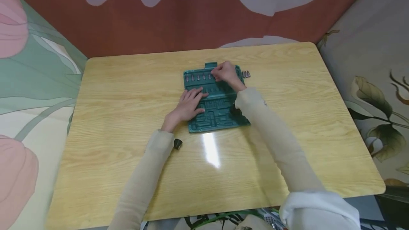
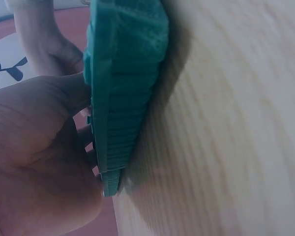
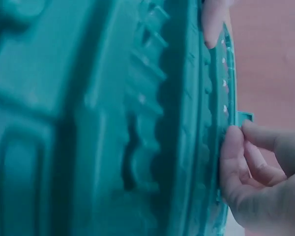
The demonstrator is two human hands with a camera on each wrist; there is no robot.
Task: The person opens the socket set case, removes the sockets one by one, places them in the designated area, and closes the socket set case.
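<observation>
Only the head view shows the green tray (image 1: 214,98) mid-bench (image 1: 127,98), bare wood all round, left hand (image 1: 186,105) flat on it, fingers released, right hand (image 1: 226,74) pinching its far row.

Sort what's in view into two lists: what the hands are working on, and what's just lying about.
In hand:
- green tool tray, flat on the table
- left hand resting on the tray
- right hand at the tray's far row of bits

Lying about:
- loose bits by the tray's far right corner
- small dark piece near the left sleeve
</observation>
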